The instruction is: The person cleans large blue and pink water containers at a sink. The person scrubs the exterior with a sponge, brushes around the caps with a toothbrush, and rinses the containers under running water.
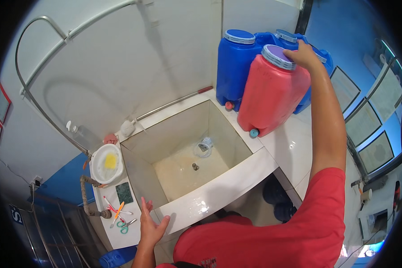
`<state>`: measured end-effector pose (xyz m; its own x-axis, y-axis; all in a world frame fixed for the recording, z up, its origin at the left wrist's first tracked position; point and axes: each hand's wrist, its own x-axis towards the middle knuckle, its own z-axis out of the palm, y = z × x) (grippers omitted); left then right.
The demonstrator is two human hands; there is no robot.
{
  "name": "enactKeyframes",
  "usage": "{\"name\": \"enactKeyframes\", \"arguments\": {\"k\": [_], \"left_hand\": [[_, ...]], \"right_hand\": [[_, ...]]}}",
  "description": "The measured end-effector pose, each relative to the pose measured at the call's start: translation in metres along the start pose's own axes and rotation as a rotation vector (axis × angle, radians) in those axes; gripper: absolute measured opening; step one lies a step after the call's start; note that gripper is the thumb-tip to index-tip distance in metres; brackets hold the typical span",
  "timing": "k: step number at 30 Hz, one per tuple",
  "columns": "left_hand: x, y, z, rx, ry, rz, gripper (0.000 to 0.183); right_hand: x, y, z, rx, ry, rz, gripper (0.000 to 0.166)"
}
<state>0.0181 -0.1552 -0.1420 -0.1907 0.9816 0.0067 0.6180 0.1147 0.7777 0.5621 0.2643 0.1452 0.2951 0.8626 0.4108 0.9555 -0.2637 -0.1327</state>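
Observation:
My right hand (pixel 302 55) reaches over the top of a red plastic water container (pixel 273 97), its thumb by the purple lid; the other fingers are partly out of sight behind, so a hold on the handle cannot be confirmed. The container stands upright on the white tiled counter with a teal tap fitting (pixel 254 133) low down. Blue water containers (pixel 236 70) stand beside and behind it. My left hand (pixel 152 222) is empty with fingers apart, above the near left corner of the tiled sink (pixel 204 207). Inside the sink, a clear plastic piece (pixel 204 148) lies near the far wall.
At the left are a white basin (pixel 97 164) with a yellow sponge (pixel 111 160), a green scouring pad (pixel 124 193), toothbrushes (pixel 119 210) and green-handled scissors (pixel 123 227). A metal rod (pixel 174 103) lies along the sink's back edge. A rusty pipe (pixel 84 197) protrudes at the left edge.

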Motion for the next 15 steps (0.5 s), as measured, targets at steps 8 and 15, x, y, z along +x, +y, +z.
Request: {"name": "enactKeyframes", "arguments": {"k": [8,15], "left_hand": [[0.004,0.057,0.066,-0.01,-0.103,-0.075,0.114],[-0.051,0.067,0.089,-0.054,-0.071,-0.2,0.115]], "right_hand": [[0.027,-0.015,-0.028,0.095,-0.077,-0.365,0.086],[0.003,-0.036,0.007,-0.034,-0.344,-0.572,0.089]]}}
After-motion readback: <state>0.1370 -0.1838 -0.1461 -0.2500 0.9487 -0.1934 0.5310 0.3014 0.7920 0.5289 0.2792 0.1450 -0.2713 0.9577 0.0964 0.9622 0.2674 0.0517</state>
